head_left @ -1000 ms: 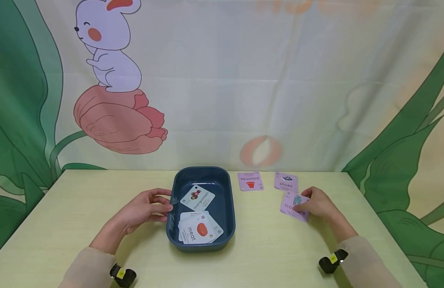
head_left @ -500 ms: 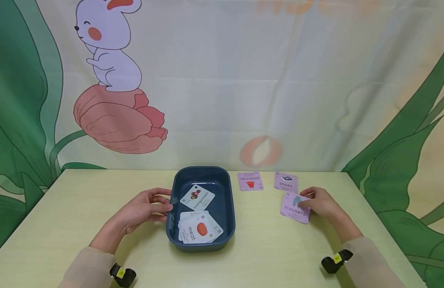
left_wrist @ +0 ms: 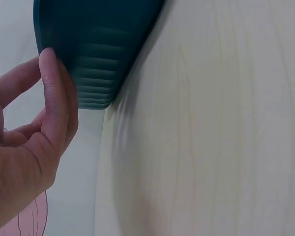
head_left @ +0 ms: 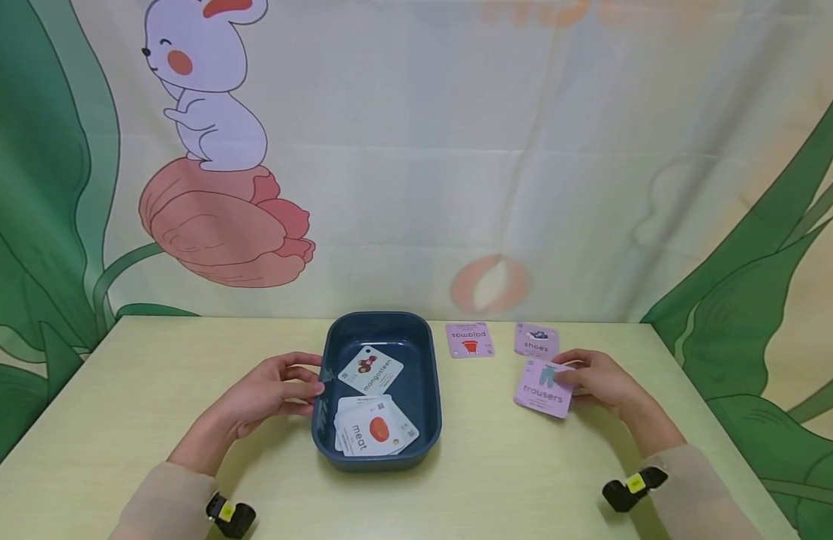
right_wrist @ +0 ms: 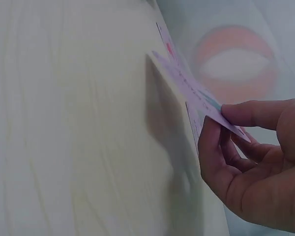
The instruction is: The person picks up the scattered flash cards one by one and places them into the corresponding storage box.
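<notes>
My right hand point(head_left: 602, 381) pinches a purple card printed "trousers" point(head_left: 541, 391) by its right edge, thumb on top and fingers beneath. In the right wrist view, the card point(right_wrist: 187, 86) is tilted and raised off the table, with a shadow below. A purple "shoes" card point(head_left: 536, 340) lies just behind it, and an upside-down "pajamas" card point(head_left: 470, 340) lies further left. My left hand point(head_left: 275, 390) holds the left rim of a dark blue tray point(head_left: 430, 390), thumb at the rim. Inside the tray are a "mangosteen" card point(head_left: 371, 371) and a small stack topped by a "meat" card point(head_left: 371, 431).
The pale wooden table point(head_left: 491, 480) ends at a curtain point(head_left: 403, 187) printed with a rabbit and flowers, close behind the tray and cards. Black wrist cameras sit on both cuffs.
My right hand's fingers have slid to the edge of the trousers card, uncovering its picture. The card has shifted slightly left and lifted. The left hand and tray have stayed still.
</notes>
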Demonstrator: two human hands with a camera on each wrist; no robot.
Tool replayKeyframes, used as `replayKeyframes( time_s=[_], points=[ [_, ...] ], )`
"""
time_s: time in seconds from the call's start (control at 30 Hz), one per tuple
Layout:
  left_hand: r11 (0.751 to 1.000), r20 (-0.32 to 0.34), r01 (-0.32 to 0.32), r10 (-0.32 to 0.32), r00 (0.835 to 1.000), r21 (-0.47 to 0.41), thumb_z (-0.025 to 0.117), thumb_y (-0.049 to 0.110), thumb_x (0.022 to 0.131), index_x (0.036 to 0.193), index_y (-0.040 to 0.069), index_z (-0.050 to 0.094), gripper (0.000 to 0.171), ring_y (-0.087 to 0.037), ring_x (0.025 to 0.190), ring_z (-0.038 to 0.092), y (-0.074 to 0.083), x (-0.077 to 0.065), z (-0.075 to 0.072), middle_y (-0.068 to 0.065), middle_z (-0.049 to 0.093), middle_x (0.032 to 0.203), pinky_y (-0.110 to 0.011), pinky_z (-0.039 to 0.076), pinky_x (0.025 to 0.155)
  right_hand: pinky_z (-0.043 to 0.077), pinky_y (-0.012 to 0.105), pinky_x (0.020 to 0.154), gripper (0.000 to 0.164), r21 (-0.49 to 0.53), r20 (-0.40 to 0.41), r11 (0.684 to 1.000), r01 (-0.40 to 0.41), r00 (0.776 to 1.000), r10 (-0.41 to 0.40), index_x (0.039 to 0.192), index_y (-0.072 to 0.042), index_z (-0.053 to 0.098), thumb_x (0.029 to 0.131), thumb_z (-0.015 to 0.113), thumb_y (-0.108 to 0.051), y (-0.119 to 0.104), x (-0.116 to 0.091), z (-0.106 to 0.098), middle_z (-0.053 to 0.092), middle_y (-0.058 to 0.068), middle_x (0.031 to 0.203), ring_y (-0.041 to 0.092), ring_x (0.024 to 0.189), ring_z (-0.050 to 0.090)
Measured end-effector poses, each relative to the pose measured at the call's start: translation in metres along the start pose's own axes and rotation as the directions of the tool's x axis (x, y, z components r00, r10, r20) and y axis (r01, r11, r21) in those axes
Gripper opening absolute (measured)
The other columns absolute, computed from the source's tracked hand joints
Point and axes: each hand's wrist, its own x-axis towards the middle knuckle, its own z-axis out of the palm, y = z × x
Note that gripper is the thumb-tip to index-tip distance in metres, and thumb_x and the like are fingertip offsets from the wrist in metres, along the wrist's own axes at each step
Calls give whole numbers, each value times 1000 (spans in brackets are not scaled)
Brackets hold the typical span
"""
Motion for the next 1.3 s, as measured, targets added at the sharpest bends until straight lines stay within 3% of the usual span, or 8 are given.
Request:
replayKeyframes(
  time_s=[0.2, 0.63, 1.0, 1.3],
  points=[
    [1000, 1, -5, 5, 1000, -2, 69, 2, 97, 149, -4, 39, 60, -24, 95, 65, -2, 1, 0, -20, 54, 119, -36, 60, 83, 58, 39, 89, 47, 98, 61, 995, 23, 998, -29, 139, 3, 47, 99, 67, -12, -7, -2, 3, 49, 24, 138, 33, 109, 59],
    [1000, 2, -3, 3, 1000, 3, 69, 3, 97, 150, -4, 39, 61, -25, 96, 65, -1, 1, -1, -20, 54, 121, -36, 61, 83, 60, 42, 86, 46, 209, 155, 971, 116, 977, -150, 138, 8, 47, 99, 65, -6, -35, -10, 23, 50, 25, 137, 30, 103, 63],
    [1000, 8, -1, 1, 1000, -7, 68, 1, 98, 149, -5, 38, 60, -25, 96, 66, 1, 1, 0, -20, 55, 121, -36, 60, 83, 59, 44, 83, 37, 268, 234, 945, 187, 939, -252, 130, 9, 49, 97, 64, 0, -58, -16, 57, 59, 24, 125, 32, 103, 64],
    [1000, 4, 0, 0, 1000, 0, 67, 2, 98, 150, -5, 38, 59, -26, 97, 65, 0, 2, 0, -20, 55, 121, -40, 59, 87, 60, 45, 82, 35, 260, 277, 941, 217, 917, -288, 127, 5, 55, 95, 67, 0, -79, -19, 91, 61, 21, 124, 34, 101, 65]
  ],
)
